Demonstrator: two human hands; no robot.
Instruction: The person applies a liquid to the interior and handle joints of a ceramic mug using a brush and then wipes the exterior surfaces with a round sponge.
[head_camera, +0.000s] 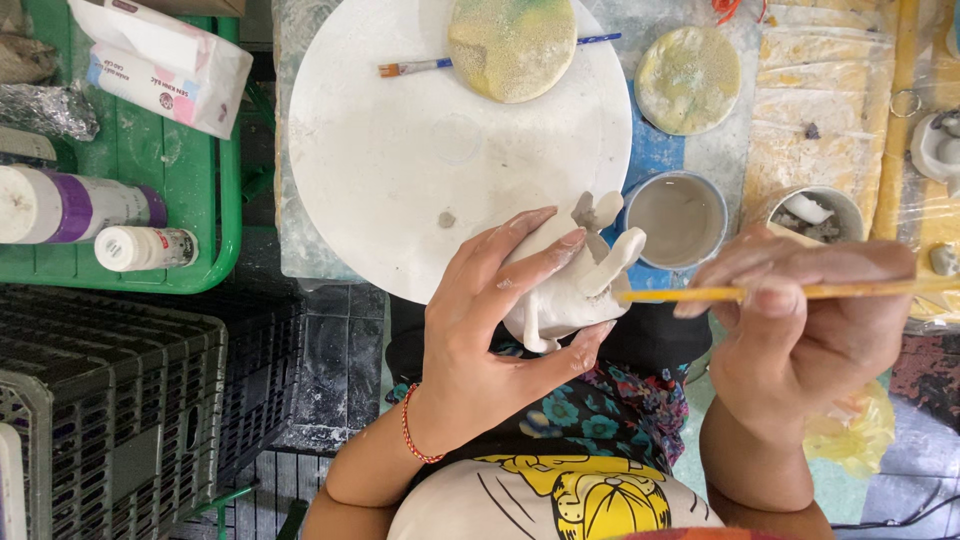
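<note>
The left hand (480, 335) cradles a small white clay figurine (570, 285) just off the near edge of the round white board (400, 150), above the person's lap. Its grip is closed around the body, fingers over the top and thumb beneath, leaving the thin upright projections free. The right hand (800, 320) is closed in a pinch on a thin yellow-handled brush (690, 294), held level with its tip near the figurine's projecting parts.

The figurine looks like unfired clay: light, probably still soft or brittle, and its slender projections seem likely to snap or bend. The stout body, where the left hand already holds it, appears the safest place to take it.

A cup of grey slip (678, 218) stands just beyond it, with two yellow sponges (512, 45) and a blue-handled brush (440, 65) farther back.
</note>
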